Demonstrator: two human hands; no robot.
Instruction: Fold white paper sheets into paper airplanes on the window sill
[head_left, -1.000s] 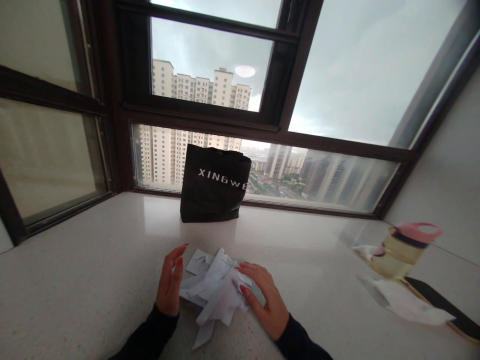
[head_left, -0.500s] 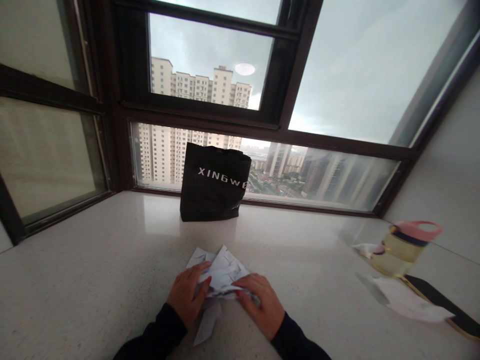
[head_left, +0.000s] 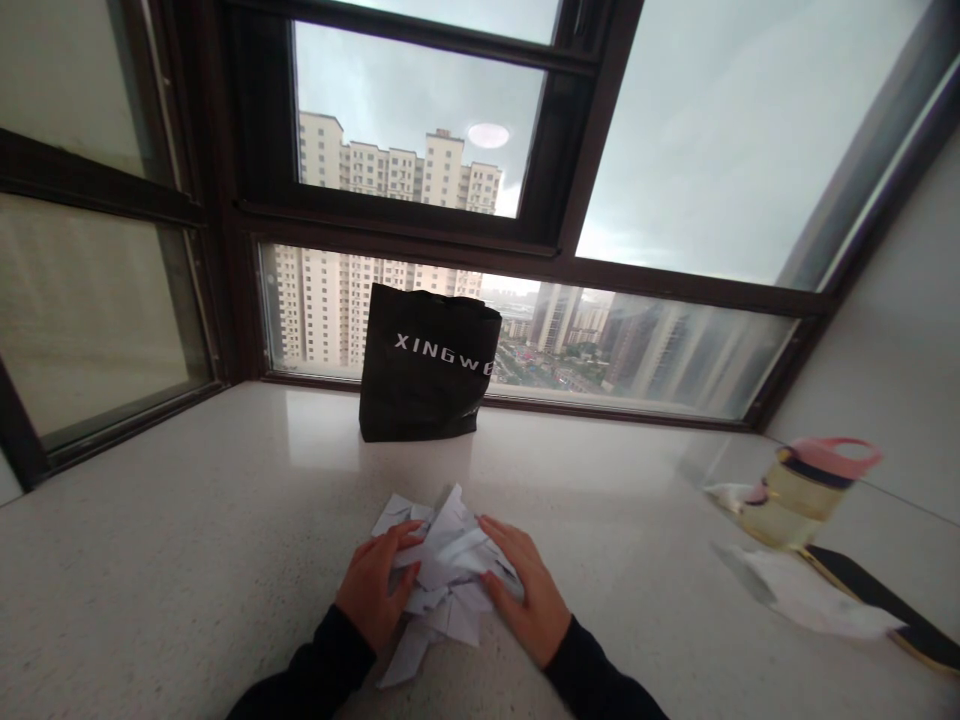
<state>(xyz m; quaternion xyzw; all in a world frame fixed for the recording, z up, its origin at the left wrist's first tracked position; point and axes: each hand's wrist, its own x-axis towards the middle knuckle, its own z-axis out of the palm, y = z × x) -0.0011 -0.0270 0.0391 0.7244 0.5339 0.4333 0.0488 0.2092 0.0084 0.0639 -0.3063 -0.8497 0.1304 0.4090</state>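
Note:
A loose heap of torn white paper pieces [head_left: 454, 560] lies on the pale speckled counter in front of me, some pieces creased and overlapping. From its left side my left hand [head_left: 379, 585] curves round the heap, fingertips and thumb on the paper. My right hand [head_left: 529, 590] cups the opposite side, with its fingers over the edge pieces and its thumb lower down. Paper shows between thumb and fingers of both hands. A strip of paper [head_left: 405, 655] sticks out below the heap towards me. Pieces under the fingers are partly hidden.
Behind the heap a black bag [head_left: 427, 375] with white lettering stands upright by the window. To the right are a bottle [head_left: 799, 495] with a pink lid, a white tissue-like packet [head_left: 817, 595] and a dark flat object [head_left: 877, 600] with a gold edge. Window frames border the counter [head_left: 225, 520].
My right hand has loosened its pinch, its fingers moving up and apart along the heap's right side. The paper has spread, with more pieces showing towards me. My left hand has barely moved.

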